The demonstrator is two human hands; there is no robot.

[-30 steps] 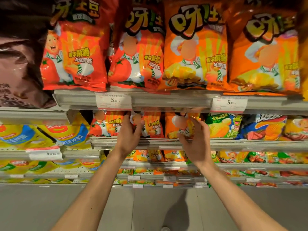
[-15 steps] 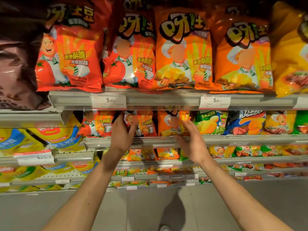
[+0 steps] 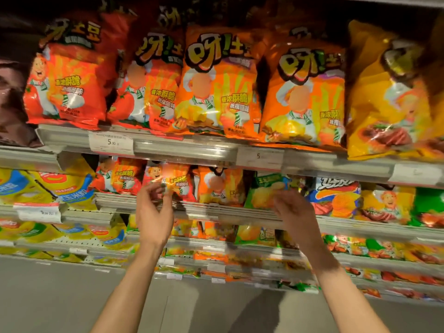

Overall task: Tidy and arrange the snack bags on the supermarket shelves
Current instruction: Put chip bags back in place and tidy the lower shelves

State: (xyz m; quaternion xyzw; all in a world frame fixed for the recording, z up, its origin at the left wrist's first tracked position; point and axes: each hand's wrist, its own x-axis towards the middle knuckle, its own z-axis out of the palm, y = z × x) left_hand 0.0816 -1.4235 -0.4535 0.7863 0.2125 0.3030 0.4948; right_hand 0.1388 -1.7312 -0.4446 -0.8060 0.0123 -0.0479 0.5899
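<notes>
Supermarket shelves (image 3: 216, 212) ahead: left hand (image 3: 153, 212) pinches a red snack bag (image 3: 168, 181), right hand (image 3: 295, 212) loosely spread by a green bag (image 3: 266, 191).

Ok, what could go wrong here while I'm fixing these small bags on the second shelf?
1. The left hand has fingertips on the small red bag, which stands at the shelf lip; a tug might tip it off.
2. The right hand reaches by the green bag, which it could knock forward.
3. The big orange bags overhang the top shelf and may slide.
</notes>
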